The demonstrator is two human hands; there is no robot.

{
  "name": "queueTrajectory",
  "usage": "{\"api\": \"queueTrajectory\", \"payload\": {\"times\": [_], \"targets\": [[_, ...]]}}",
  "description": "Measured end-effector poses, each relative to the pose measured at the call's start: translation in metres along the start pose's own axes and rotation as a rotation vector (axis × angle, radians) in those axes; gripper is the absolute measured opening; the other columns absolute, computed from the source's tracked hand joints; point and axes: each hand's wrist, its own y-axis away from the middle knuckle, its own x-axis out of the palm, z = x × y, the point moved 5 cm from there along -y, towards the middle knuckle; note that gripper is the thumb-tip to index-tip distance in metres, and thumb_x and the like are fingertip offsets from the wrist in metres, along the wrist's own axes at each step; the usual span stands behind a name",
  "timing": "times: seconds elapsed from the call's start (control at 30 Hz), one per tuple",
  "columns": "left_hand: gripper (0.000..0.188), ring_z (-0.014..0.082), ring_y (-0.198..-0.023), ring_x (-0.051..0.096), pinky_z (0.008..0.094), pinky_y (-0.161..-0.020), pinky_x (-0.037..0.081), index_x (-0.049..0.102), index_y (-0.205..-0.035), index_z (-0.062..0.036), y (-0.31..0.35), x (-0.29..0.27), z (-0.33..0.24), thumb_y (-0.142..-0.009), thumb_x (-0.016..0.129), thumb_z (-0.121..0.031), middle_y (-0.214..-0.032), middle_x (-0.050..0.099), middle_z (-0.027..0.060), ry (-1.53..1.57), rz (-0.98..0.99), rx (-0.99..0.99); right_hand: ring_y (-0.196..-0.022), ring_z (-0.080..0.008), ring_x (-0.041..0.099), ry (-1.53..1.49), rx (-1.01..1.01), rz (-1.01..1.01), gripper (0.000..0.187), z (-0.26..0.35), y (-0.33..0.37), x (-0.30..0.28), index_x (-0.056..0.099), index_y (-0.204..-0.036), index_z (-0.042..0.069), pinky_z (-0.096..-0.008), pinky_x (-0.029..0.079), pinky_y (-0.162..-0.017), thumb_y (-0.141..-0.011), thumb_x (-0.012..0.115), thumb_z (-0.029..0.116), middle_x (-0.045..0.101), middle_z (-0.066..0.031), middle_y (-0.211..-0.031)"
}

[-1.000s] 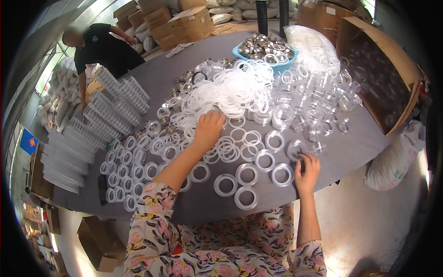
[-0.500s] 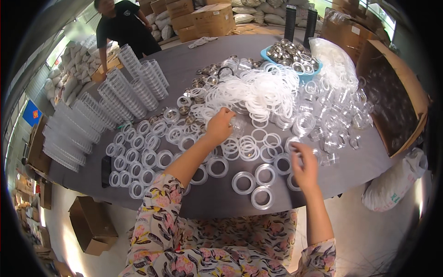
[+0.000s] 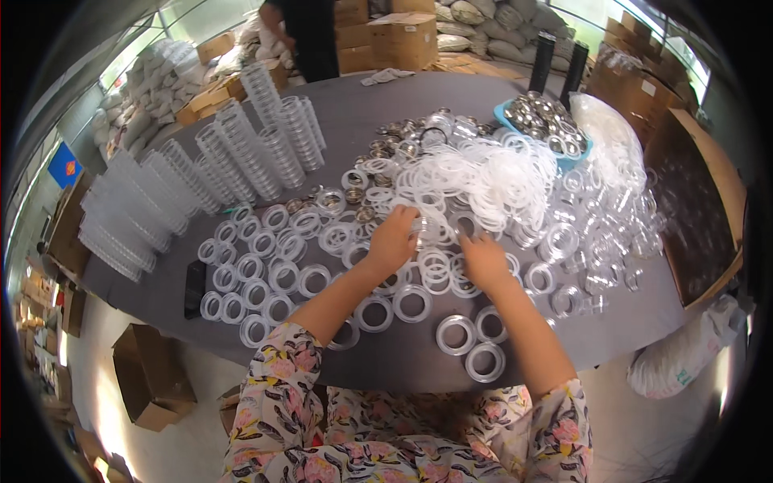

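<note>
My left hand point(image 3: 393, 243) is closed with its fingertips pinching a small clear plastic piece point(image 3: 419, 226), partly hidden by the fingers. Just to its right, my right hand point(image 3: 486, 262) reaches in with bent fingers at a thin translucent ring point(image 3: 465, 223) on the near edge of the ring heap. That heap of white plastic rings point(image 3: 483, 173) lies right beyond both hands. Nearer me, thicker clear ring-shaped pieces point(image 3: 412, 303) lie flat on the grey table point(image 3: 386, 354), and three of them point(image 3: 485, 362) sit in a cluster below my right forearm.
Tall stacks of clear rings point(image 3: 233, 165) stand at the left, near a black phone-like object point(image 3: 195, 290). A blue basin point(image 3: 573, 158) of metal lids is at the back right. Clear jars point(image 3: 592, 233) lie beside an open carton point(image 3: 700, 209). A person point(image 3: 310, 36) stands across the table.
My right hand has moved left and away from me, from the clear rings at the right to the white heap beside my left hand. The view has shifted, and the person opposite appears farther right.
</note>
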Motion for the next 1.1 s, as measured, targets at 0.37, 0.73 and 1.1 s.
{"api": "queueTrajectory", "payload": {"times": [0.37, 0.73, 1.1], "targets": [[0.029, 0.0123, -0.068, 0.053, 0.0284, -0.056, 0.045, 0.056, -0.105, -0.0041, -0.01, 0.02, 0.058, -0.081, 0.065, -0.015, -0.092, 0.059, 0.0038, 0.636, -0.24, -0.502, -0.097, -0.0283, 0.058, -0.186, -0.073, -0.214, 0.031, -0.007, 0.005, -0.022, 0.058, -0.105, 0.007, -0.0394, 0.051, -0.077, -0.073, 0.058, 0.003, 0.058, -0.0083, -0.103], [0.019, 0.027, -0.075, 0.061, 0.038, -0.063, 0.049, 0.061, -0.093, -0.0052, 0.125, -0.051, -0.079, -0.082, 0.063, -0.02, -0.087, 0.062, 0.0101, 0.109, 0.394, -0.1, -0.09, -0.0291, 0.061, -0.049, 0.117, -0.063, 0.017, -0.036, -0.003, 0.024, 0.064, -0.091, 0.008, -0.0424, 0.052, -0.072, -0.075, 0.057, 0.008, 0.062, -0.0079, -0.101], [0.037, 0.0293, -0.087, 0.06, 0.0388, -0.072, 0.048, 0.056, -0.112, -0.007, 0.159, -0.032, -0.093, -0.08, 0.067, -0.022, -0.109, 0.056, 0.0103, 0.064, 0.187, 0.016, -0.088, -0.0297, 0.058, -0.155, 0.248, -0.029, 0.012, -0.022, -0.005, 0.008, 0.069, -0.083, 0.013, -0.0424, 0.048, -0.077, -0.075, 0.062, 0.017, 0.068, -0.0081, -0.085]]}}
